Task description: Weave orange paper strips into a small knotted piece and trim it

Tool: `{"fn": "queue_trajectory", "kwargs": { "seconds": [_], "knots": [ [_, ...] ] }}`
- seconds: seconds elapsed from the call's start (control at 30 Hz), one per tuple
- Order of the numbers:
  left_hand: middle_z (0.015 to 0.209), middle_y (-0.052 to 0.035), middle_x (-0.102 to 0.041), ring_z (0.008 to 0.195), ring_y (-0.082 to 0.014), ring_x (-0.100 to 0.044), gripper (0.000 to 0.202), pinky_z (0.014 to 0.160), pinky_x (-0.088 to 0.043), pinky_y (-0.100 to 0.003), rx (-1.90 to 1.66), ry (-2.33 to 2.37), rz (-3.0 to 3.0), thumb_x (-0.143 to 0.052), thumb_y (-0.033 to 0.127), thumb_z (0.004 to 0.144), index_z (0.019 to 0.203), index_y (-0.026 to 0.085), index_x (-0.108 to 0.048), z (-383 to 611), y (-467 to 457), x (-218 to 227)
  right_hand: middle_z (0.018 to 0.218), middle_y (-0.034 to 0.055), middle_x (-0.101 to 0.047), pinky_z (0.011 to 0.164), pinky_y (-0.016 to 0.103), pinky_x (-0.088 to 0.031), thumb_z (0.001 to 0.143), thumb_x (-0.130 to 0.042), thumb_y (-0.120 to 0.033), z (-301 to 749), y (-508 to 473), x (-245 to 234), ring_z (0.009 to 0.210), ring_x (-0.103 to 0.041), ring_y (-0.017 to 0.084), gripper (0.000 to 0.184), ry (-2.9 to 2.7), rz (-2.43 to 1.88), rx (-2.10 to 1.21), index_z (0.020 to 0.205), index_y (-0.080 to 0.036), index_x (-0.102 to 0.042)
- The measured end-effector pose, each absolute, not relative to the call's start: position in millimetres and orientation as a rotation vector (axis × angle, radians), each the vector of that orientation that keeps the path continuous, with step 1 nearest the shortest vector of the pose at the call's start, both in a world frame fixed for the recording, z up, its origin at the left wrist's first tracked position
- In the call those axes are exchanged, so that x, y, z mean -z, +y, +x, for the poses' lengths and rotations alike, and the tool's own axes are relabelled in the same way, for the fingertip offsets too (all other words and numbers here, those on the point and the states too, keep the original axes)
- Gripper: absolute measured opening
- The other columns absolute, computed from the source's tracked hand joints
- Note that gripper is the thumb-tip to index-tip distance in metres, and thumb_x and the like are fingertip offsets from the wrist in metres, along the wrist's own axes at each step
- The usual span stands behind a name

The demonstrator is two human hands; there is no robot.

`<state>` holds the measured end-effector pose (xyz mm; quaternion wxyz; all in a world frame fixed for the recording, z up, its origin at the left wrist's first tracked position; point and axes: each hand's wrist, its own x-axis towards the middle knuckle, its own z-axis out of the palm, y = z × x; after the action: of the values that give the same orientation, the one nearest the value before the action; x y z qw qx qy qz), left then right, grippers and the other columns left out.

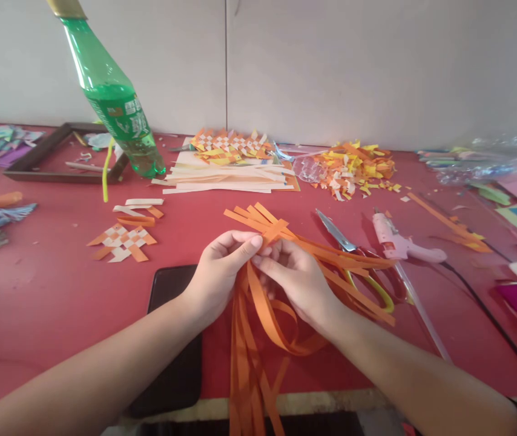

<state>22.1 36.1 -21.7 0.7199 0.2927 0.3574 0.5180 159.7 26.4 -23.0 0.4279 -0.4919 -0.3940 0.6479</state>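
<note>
Both my hands meet at the table's middle over a bundle of long orange paper strips (258,339). My left hand (220,269) pinches the strips where they cross, thumb and fingers closed. My right hand (297,275) grips the same strips from the right, fingers curled around them. Some strips fan out beyond my fingers toward the far side and to the right; others loop and hang over the table's near edge. A black phone (167,290) lies under my left wrist.
Scissors (344,242) and a pink glue gun (399,242) lie right of my hands. A green bottle (113,103) stands tilted at the back left beside a wooden frame (36,160). Woven orange-white pieces (122,242), cream strips (226,175) and paper scraps (353,169) lie on the red table.
</note>
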Motion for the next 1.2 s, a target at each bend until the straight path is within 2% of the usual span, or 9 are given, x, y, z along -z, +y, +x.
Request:
{"fn": "queue_trajectory", "kwargs": {
  "seconds": [0.13, 0.23, 0.33, 0.4, 0.5, 0.67, 0.77, 0.87, 1.2],
  "knots": [
    [0.080, -0.0012, -0.073, 0.079, -0.0127, -0.068, 0.013, 0.084, -0.054, -0.025, -1.123, 0.814, 0.520, -0.078, 0.026, 0.079, 0.079, 0.015, -0.070, 21, 37, 21, 0.059, -0.0077, -0.051, 0.045, 0.021, -0.042, 0.078, -0.076, -0.036, 167, 25, 21, 0.046, -0.049, 0.007, 0.036, -1.230, -1.210, -1.313, 0.072, -0.022, -0.043],
    [0.079, -0.0012, -0.074, 0.079, -0.0127, -0.070, 0.013, 0.090, -0.054, -0.026, -1.108, 0.814, 0.377, -0.081, 0.023, 0.075, 0.079, 0.015, -0.071, 20, 39, 20, 0.080, -0.0016, -0.060, 0.055, 0.024, -0.049, 0.084, -0.067, -0.026, 175, 29, 19, 0.062, -0.057, 0.011, 0.016, -1.423, -1.186, -0.967, 0.089, -0.024, -0.052],
    [0.075, -0.0020, -0.074, 0.074, -0.0128, -0.070, 0.012, 0.089, -0.055, -0.028, -1.074, 0.797, 0.301, -0.081, 0.022, 0.074, 0.079, 0.015, -0.071, 20, 40, 19, 0.113, 0.0067, -0.066, 0.071, 0.031, -0.057, 0.083, -0.064, -0.017, 186, 39, 21, 0.081, -0.066, 0.016, 0.037, -1.708, -1.214, -0.792, 0.118, -0.026, -0.055],
    [0.072, -0.0020, -0.073, 0.072, -0.0122, -0.069, 0.012, 0.087, -0.056, -0.028, -1.075, 0.781, 0.292, -0.080, 0.021, 0.074, 0.076, 0.015, -0.071, 20, 39, 19, 0.109, 0.0065, -0.071, 0.079, 0.034, -0.058, 0.085, -0.061, -0.016, 194, 47, 24, 0.088, -0.070, 0.018, 0.033, -1.826, -1.236, -0.775, 0.117, -0.025, -0.059],
    [0.071, -0.0017, -0.073, 0.070, -0.0107, -0.069, 0.013, 0.085, -0.057, -0.027, -1.082, 0.770, 0.324, -0.079, 0.024, 0.077, 0.074, 0.014, -0.070, 19, 38, 20, 0.096, 0.0066, -0.073, 0.076, 0.035, -0.059, 0.088, -0.059, -0.021, 206, 62, 30, 0.084, -0.071, 0.020, 0.018, -1.777, -1.360, -0.641, 0.106, -0.022, -0.063],
    [0.072, -0.0021, -0.074, 0.073, -0.0108, -0.070, 0.017, 0.085, -0.055, -0.024, -1.041, 0.777, 0.416, -0.082, 0.025, 0.074, 0.073, 0.014, -0.070, 18, 36, 21, 0.129, 0.0140, -0.056, 0.071, 0.035, -0.060, 0.085, -0.062, -0.021, 212, 65, 23, 0.078, -0.067, 0.016, 0.030, -1.657, -1.327, -0.337, 0.114, -0.021, -0.059],
    [0.072, -0.0026, -0.074, 0.071, -0.0102, -0.070, 0.018, 0.081, -0.054, -0.021, -1.001, 0.794, 0.471, -0.082, 0.027, 0.074, 0.075, 0.014, -0.070, 18, 35, 21, 0.109, 0.0078, -0.066, 0.075, 0.033, -0.060, 0.092, -0.056, -0.026, 202, 52, 13, 0.086, -0.067, 0.017, 0.019, -1.621, -1.074, -0.616, 0.111, -0.023, -0.062],
    [0.073, -0.0023, -0.075, 0.072, -0.0107, -0.071, 0.017, 0.080, -0.054, -0.020, -0.985, 0.785, 0.484, -0.083, 0.026, 0.073, 0.075, 0.014, -0.070, 18, 34, 20, 0.096, 0.0025, -0.070, 0.077, 0.030, -0.061, 0.086, -0.068, -0.024, 190, 41, 10, 0.085, -0.069, 0.016, 0.017, -1.547, -1.015, -0.706, 0.103, -0.025, -0.064],
    [0.078, -0.0043, -0.077, 0.079, -0.0155, -0.074, 0.013, 0.092, -0.055, -0.030, -0.911, 0.699, 0.368, -0.080, 0.022, 0.076, 0.078, 0.014, -0.070, 16, 35, 20, 0.089, 0.0007, -0.073, 0.072, 0.028, -0.062, 0.085, -0.072, -0.021, 188, 42, 17, 0.080, -0.072, 0.015, 0.011, -1.521, -1.085, -0.733, 0.095, -0.024, -0.067]
  ]
}}
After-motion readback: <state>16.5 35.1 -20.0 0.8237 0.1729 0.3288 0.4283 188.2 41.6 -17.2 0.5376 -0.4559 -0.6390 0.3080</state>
